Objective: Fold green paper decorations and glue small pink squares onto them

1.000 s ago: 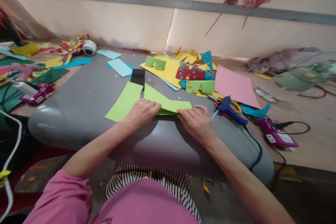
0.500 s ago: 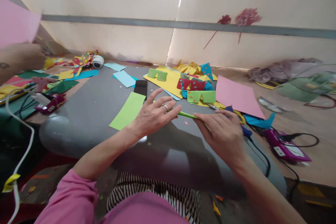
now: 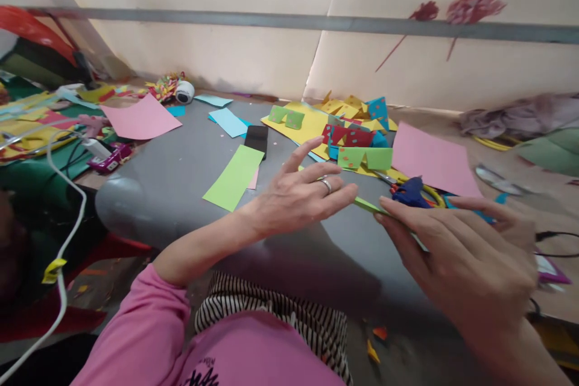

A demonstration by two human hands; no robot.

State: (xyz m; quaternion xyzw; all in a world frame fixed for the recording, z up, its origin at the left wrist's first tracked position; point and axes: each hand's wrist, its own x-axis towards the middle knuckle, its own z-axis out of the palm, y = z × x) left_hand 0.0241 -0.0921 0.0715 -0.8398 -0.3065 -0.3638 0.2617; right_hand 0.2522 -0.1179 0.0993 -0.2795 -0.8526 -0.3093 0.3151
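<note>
A narrow folded piece of light green paper (image 3: 367, 205) is stretched edge-on between my two hands, above the grey table. My left hand (image 3: 303, 193), with a ring on one finger, holds its left end; the index finger sticks up and the thumb is hidden. My right hand (image 3: 465, 259) pinches the other end between thumb and fingers. A flat light green paper strip (image 3: 234, 178) lies left of my left hand, partly over a black phone (image 3: 257, 140). Beyond my hands stands a folded green paper piece with orange spots (image 3: 365, 158).
A blue glue gun (image 3: 411, 192) and yellow-handled scissors (image 3: 436, 194) lie near my right hand. Folded spotted papers rest on a yellow sheet (image 3: 289, 131). Pink sheets (image 3: 434, 160) lie right and left. A white cable (image 3: 75, 178) hangs at the left.
The view has shifted, and my right hand looks nearer. Another person's hand, which held up a pink sheet at left, is gone; a pink sheet now lies on that side of the table.
</note>
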